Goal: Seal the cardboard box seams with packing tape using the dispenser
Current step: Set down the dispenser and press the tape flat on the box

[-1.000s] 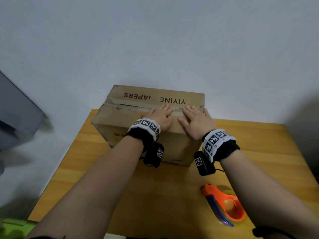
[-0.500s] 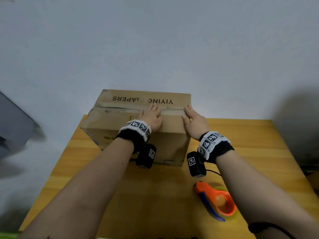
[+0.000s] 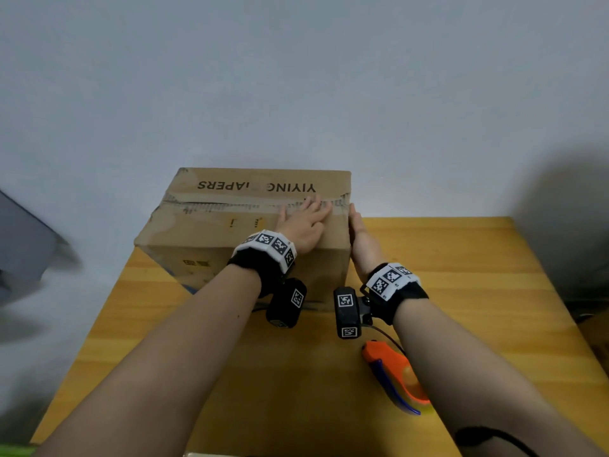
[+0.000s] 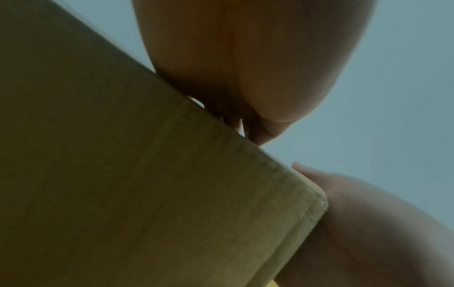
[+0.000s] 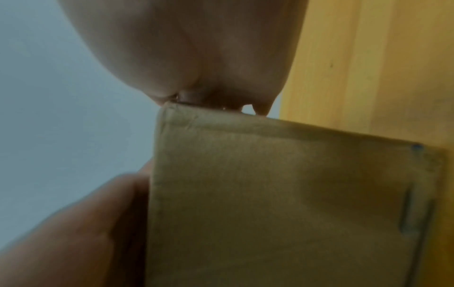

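A brown cardboard box (image 3: 211, 225) printed with dark letters stands at the back of the wooden table (image 3: 461, 291). A strip of tape (image 3: 230, 206) runs along its top seam. My left hand (image 3: 304, 222) lies flat on the box top at the seam's right end, fingers straight. My right hand (image 3: 361, 239) presses flat against the box's right side at the top corner. The wrist views show the box (image 4: 147, 184) (image 5: 270, 194) close up, with the palms on its edges. The orange and blue tape dispenser (image 3: 395, 374) lies on the table, partly under my right forearm.
A plain wall rises straight behind the box. A grey object (image 3: 26, 252) juts in at the far left, beyond the table's left edge. Bare tabletop lies to the right of the box and in front of it.
My right hand has slid off the box top and down onto its right side. My left hand has moved right along the taped seam. The dispenser has stayed put.
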